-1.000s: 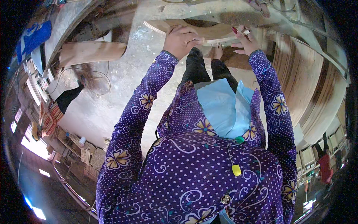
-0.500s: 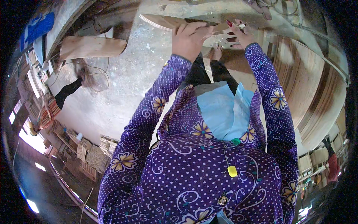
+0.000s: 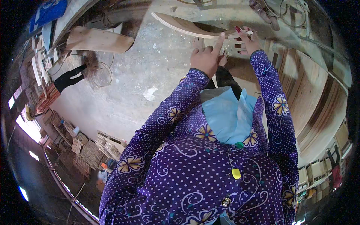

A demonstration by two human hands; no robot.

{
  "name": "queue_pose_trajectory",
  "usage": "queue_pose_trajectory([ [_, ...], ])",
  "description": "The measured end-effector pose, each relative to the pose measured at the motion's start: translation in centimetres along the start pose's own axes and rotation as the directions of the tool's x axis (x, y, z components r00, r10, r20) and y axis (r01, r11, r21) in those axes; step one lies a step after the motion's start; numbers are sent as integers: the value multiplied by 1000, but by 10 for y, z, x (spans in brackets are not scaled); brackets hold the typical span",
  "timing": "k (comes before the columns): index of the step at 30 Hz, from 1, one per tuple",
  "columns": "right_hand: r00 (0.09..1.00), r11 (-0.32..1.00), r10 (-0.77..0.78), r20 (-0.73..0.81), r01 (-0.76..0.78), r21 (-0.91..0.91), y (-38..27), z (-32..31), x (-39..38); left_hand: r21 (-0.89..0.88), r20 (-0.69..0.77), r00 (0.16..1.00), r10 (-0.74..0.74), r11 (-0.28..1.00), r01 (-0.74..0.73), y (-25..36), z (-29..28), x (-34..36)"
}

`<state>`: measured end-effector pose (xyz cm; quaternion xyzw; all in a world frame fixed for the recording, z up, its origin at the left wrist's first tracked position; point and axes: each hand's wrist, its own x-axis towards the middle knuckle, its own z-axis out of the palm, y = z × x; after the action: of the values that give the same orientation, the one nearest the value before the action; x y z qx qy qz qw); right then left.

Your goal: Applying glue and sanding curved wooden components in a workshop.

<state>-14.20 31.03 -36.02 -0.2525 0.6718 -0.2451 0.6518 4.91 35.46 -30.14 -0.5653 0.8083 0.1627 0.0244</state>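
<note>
Shifted down and right, the left hand [image 3: 205, 61], index outstretched, others curled, palm hidden, points toward the panel [image 3: 180, 25] lying left-to-right at upper centre, while the right hand [image 3: 247, 42], nearer its right end, pinches a white bit [image 3: 249, 33].

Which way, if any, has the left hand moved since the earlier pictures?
Yes: the left hand has moved rightward, closer to the large wooden panels.

From head height, one fisheye view faces down, close over the purple shirt [image 3: 210, 165].
</note>
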Motion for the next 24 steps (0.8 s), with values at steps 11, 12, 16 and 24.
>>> queue_pose_trajectory([
  [11, 999, 999, 28, -46, -27, 20, -6, 1, -7, 175, -93, 995, -36, 983, 52, -34, -7, -11],
  [12, 1000, 1000, 4, -12, -4, 18, -6, -1, -8, 107, -78, 991, -105, 988, 113, -34, -8, -11],
  [16, 999, 999, 18, -43, -16, 41, -6, 1, -9, -22, -1, 972, -236, 971, 236, -28, -6, -11],
  [24, 999, 996, 37, -21, -35, 81, -11, -2, -17, -18, -18, 1000, 17, 1000, -17, 11, -1, 0],
])
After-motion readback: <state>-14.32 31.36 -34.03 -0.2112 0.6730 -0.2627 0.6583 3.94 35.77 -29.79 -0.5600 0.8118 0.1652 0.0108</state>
